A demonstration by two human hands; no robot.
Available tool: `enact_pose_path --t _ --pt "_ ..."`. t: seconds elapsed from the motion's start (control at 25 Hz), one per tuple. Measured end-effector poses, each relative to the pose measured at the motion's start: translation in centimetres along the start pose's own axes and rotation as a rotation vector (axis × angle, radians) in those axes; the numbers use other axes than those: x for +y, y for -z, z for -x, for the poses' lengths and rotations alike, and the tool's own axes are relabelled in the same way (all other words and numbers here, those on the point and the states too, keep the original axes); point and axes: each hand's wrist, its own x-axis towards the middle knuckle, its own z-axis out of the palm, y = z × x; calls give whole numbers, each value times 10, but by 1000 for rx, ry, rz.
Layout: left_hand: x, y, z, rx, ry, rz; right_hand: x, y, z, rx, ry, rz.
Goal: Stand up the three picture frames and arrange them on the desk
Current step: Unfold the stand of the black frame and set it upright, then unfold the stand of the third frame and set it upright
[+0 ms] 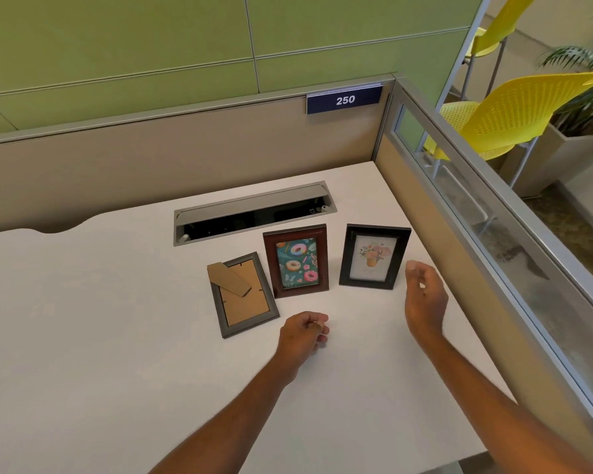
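Left hand (303, 333): over the white desk top (83, 319), fingers curled in toward the palm, nothing inside them.
Right hand (425, 295): held on its edge, fingers relaxed and a little bent, it holds nothing (just beside the black frame, not touching it).
Black rectangular picture frame with a flower-pot print (374, 256): stands upright, at the right of the row.
Dark brown wooden picture frame with a doughnut print (297, 261): stands upright in the middle, behind the left hand.
Grey picture frame (247, 306): lies face down at the left, just beside the brown one; its brown cardboard stand flap (228, 279) lies on the back.
Grey cable slot in the desk (254, 213): behind the frames, lid open.
Blue sign "250" (344, 99): on the beige partition.
Yellow perforated chairs (528, 107): beyond the partition, at the right.
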Motion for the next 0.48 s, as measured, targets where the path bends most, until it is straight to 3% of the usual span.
enact_pose_path --t 0.28,0.48 --pt "-23 67 25 200 5 81 -20 -68 99 -378 63 56" --pt "-35 121 36 422 17 132 -38 -120 138 -650 -59 245"
